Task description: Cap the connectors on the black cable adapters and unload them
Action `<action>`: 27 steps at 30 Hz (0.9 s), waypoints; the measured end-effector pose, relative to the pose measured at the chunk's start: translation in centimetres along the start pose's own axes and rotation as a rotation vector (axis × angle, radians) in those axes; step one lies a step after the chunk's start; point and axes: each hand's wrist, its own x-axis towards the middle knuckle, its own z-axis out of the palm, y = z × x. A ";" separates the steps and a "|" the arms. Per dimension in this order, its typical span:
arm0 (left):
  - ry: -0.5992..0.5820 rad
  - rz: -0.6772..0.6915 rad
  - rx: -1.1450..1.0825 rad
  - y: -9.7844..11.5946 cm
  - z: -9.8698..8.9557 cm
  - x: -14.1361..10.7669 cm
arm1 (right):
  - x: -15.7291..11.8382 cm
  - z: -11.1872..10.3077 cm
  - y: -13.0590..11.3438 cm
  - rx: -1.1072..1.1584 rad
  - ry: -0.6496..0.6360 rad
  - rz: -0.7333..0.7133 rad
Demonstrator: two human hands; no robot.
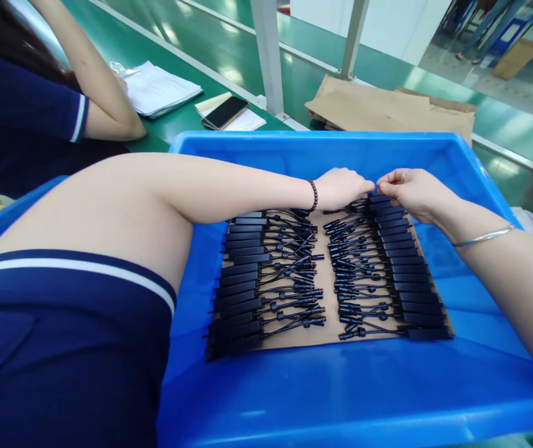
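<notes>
Reaching over the blue bin [341, 392], the left hand [343, 188] curled its fingers, their grip unclear, near the right hand [410, 190], whose thumb and fingertips were pinched together. Beneath, black units [408, 269] lay in two rows on cardboard [324, 333], cables [382, 330] facing inward.

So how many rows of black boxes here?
2: the left row, running up to the left arm, and the right row, across the brown sheet. Others may be hidden underneath.

Two device rows [242, 269], one phone [225, 112]
</notes>
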 end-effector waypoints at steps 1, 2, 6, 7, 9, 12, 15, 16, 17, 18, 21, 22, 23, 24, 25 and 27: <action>0.028 -0.030 -0.086 0.0 0.5 -0.2 | -0.1 0.1 0.0 0.011 0.002 0.000; 0.046 -0.072 -0.202 0.0 1.1 -0.3 | -0.1 0.3 0.0 0.026 0.004 -0.001; 0.074 -0.275 -0.687 -0.4 2.7 0.1 | -0.3 1.1 0.0 0.104 0.006 -0.010; 0.084 -0.295 -0.762 -0.4 2.8 0.3 | -0.4 1.2 0.0 0.119 0.010 -0.013; 0.113 -0.310 -0.851 -0.2 2.8 0.4 | -0.4 1.3 0.0 0.133 0.021 -0.025; 0.124 -0.363 -0.892 0.2 2.5 0.2 | -0.4 1.4 0.2 0.100 0.055 -0.050; 0.121 -0.403 -0.903 0.5 2.3 0.0 | -0.3 1.4 0.6 0.001 0.080 -0.071; 0.126 -0.409 -0.910 0.5 2.3 -0.1 | -0.2 1.5 0.6 -0.039 0.082 -0.078; 0.132 -0.413 -0.916 0.5 2.4 -0.1 | -0.3 1.5 0.6 -0.081 0.082 -0.082; 0.137 -0.413 -0.916 0.5 2.5 -0.1 | -0.3 1.5 0.6 -0.126 0.083 -0.083; 0.140 -0.388 -0.875 0.3 2.7 0.1 | -0.5 1.7 0.2 -0.264 0.083 -0.085; 0.135 -0.375 -0.850 0.2 2.7 0.1 | -0.6 1.7 0.0 -0.306 0.078 -0.088; 0.127 -0.363 -0.824 0.2 2.7 0.1 | -0.6 1.8 -0.1 -0.338 0.074 -0.092; 0.116 -0.352 -0.802 0.2 2.6 0.2 | -0.7 1.8 -0.2 -0.363 0.070 -0.096; 0.103 -0.344 -0.786 0.2 2.6 0.2 | -0.7 1.8 -0.3 -0.379 0.068 -0.097; 0.082 -0.334 -0.774 0.2 2.4 0.2 | -0.8 1.8 -0.4 -0.392 0.073 -0.086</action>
